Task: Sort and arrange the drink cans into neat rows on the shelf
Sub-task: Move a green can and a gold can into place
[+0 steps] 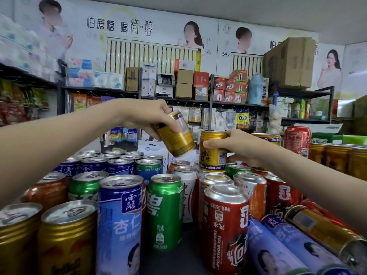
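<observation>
My left hand grips a gold energy-drink can, tilted, raised above the cans at centre. Just to its right, my right hand holds a second gold can upright over the crowd of cans. Below stand mixed cans: blue almond-drink cans, green soda cans, red cola cans and gold cans at the lower left. Two blue cans and a gold can lie on their sides at the lower right.
A row of gold cans and a tall red can stand at the right rear. Behind runs a black rack holding boxes and packets; a large cardboard box sits on its top right.
</observation>
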The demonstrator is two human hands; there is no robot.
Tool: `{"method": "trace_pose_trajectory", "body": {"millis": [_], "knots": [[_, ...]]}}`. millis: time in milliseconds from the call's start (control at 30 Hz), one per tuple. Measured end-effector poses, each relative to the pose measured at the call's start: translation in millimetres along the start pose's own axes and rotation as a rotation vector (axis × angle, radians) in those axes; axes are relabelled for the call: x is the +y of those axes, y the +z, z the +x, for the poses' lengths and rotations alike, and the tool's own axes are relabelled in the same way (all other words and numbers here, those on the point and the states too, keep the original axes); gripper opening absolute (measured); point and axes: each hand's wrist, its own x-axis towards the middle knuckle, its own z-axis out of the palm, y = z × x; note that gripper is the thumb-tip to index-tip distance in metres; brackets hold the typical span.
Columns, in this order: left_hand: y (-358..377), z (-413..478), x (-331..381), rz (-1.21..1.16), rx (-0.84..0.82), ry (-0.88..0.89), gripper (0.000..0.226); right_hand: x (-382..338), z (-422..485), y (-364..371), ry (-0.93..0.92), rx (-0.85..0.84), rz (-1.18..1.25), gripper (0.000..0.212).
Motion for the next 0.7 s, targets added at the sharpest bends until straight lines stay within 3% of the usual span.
{"method": "trace_pose_trajectory", "body": {"millis": [100, 233, 367, 400, 467, 533, 600, 633, 700], "knots": [[-3, -5, -4, -0.14, 0.096, -0.002, 0.026, 2, 5, 1, 0.011, -0.012, -0.042, 0.033], [3, -4, -11, -0.363, 0.217, -0.058, 0.039, 5, 8, -1, 0.02, -0.013, -0.125, 0.046], [16, -8, -10, -0.546, 0.231, -0.068, 0.022, 2, 7, -4, 0.044, -0.078, -0.13, 0.046], [18, -9, -10, -0.586, 0.23, -0.065, 0.02, 0, 6, -4, 0.056, -0.099, -0.15, 0.05], [20, -13, -7, -0.653, 0.229, -0.052, 0.018, -3, 5, -6, 0.044, -0.054, -0.229, 0.077], [18, -16, -4, -0.735, 0.218, -0.014, 0.017, -5, 1, -7, -0.126, 0.158, -0.32, 0.094], [16, -19, -4, -0.828, 0.217, 0.053, 0.018, -13, -6, -7, -0.452, 0.381, -0.407, 0.086], [14, -21, -4, -0.877, 0.221, 0.094, 0.019, -20, -9, -6, -0.56, 0.412, -0.4, 0.083], [12, -22, -4, -0.966, 0.212, 0.175, 0.023, -34, -12, -4, -0.592, 0.338, -0.356, 0.085]]}}
